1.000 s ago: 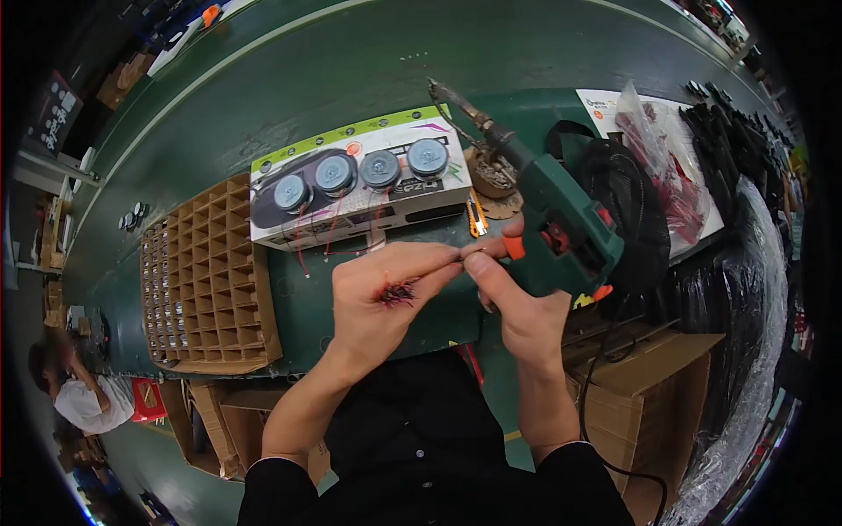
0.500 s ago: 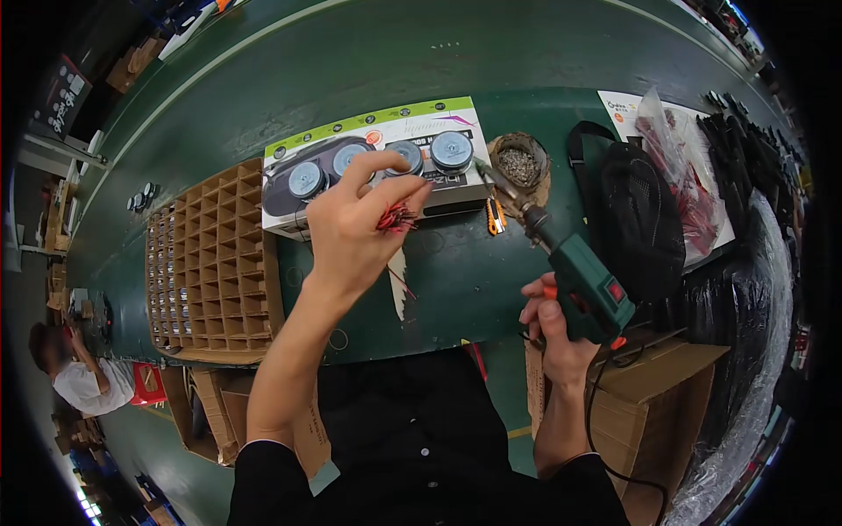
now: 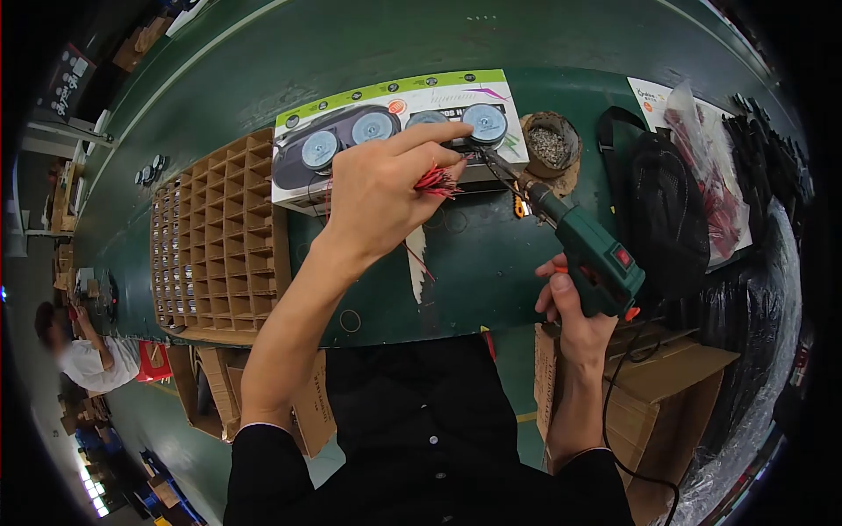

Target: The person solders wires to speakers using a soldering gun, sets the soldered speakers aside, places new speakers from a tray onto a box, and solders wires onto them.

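Observation:
My left hand (image 3: 386,180) is closed round a bundle of thin red and dark wires (image 3: 438,181), its fingertips at the rightmost round speaker (image 3: 485,124). That speaker and several others, such as the leftmost one (image 3: 320,150), sit on a printed box (image 3: 294,187). My right hand (image 3: 574,311) grips the green soldering gun (image 3: 599,254). The gun's metal tip points up and left, close to the rightmost speaker's lower edge and my left fingertips. Whether the tip touches anything is too small to tell.
A divided cardboard tray (image 3: 224,237) stands left. Right of the box are a cup of metallic bits (image 3: 550,145), an orange knife (image 3: 519,207), a black bag (image 3: 658,202) and bagged red wires (image 3: 715,197). A cable hangs beside an open carton (image 3: 667,377). Another person (image 3: 92,355) sits far left.
My left hand has gone from meeting my right hand to the rightmost speaker, carrying the wires. The soldering gun has tilted lower, bringing its tip to that speaker. The view has shifted.

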The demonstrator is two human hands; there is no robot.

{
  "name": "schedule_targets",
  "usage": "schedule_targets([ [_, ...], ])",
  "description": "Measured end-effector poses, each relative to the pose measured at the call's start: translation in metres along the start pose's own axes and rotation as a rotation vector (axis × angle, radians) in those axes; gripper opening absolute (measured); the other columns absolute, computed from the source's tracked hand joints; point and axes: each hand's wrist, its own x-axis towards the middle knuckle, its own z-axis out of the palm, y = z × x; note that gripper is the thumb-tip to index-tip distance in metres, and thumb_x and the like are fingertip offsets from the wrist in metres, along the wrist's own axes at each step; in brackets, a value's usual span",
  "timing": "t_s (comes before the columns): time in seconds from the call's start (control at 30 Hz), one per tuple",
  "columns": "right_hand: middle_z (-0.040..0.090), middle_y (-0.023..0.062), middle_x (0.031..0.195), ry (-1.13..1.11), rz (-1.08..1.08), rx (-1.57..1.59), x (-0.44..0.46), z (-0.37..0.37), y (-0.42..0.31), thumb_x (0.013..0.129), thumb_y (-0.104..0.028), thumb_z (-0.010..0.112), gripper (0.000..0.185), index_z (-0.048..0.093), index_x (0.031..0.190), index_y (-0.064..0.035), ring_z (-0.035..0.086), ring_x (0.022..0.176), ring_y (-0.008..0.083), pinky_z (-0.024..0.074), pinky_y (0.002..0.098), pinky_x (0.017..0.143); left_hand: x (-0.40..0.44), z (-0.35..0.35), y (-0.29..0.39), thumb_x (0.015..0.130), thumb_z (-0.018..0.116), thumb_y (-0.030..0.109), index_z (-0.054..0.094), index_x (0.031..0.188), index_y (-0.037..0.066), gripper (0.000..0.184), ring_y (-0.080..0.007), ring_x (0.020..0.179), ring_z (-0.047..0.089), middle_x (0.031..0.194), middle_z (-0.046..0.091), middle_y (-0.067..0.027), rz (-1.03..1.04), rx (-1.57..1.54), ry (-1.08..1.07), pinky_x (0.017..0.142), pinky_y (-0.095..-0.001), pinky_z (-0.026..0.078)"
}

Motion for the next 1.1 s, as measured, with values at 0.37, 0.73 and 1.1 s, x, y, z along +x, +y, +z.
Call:
schedule_targets([
  [0.37, 0.063, 0.0057, 0.08, -0.072, -0.043, -0.144, 0.004, -0.006, 0.0, 0.095, -0.022, 0.07, 0.024, 0.063, 0.101, 0.0, 0.06, 0.057, 0.0108, 0.0437, 0.0221, 0.049, 0.001, 0.01, -0.005, 0.079, 0.078, 0.011, 0.071, 0.08, 0.011, 0.006, -0.0179, 0.066, 0.069, 0.104, 0.076, 0.0055, 0.045, 0.011, 0.111, 0.057, -0.0285, 0.051],
  [0.73, 0.066, 0.0091, 0.087, -0.018, -0.027, 0.071, -0.011, -0.016, 0.006, 0.093, -0.019, 0.072, 0.028, 0.063, 0.112, 0.0005, 0.06, 0.056, 0.0114, 0.044, 0.024, 0.048, 0.001, 0.003, 0.001, 0.082, 0.079, 0.005, 0.074, 0.087, 0.006, 0.008, -0.0177, 0.077, 0.074, 0.105, 0.077, -0.0019, 0.01, 0.035, 0.03, 0.066, -0.0276, 0.058],
  [1.1, 0.061, 0.0128, 0.087, 0.052, -0.041, 0.169, -0.014, -0.011, 0.017, 0.098, -0.023, 0.064, 0.028, 0.057, 0.113, 0.0002, 0.056, 0.048, 0.0165, 0.0403, 0.0266, 0.039, 0.001, 0.007, 0.0, 0.08, 0.078, 0.01, 0.072, 0.083, 0.011, 0.006, -0.0201, 0.062, 0.064, 0.104, 0.075, 0.0044, 0.019, 0.06, 0.086, 0.057, -0.0306, 0.05],
])
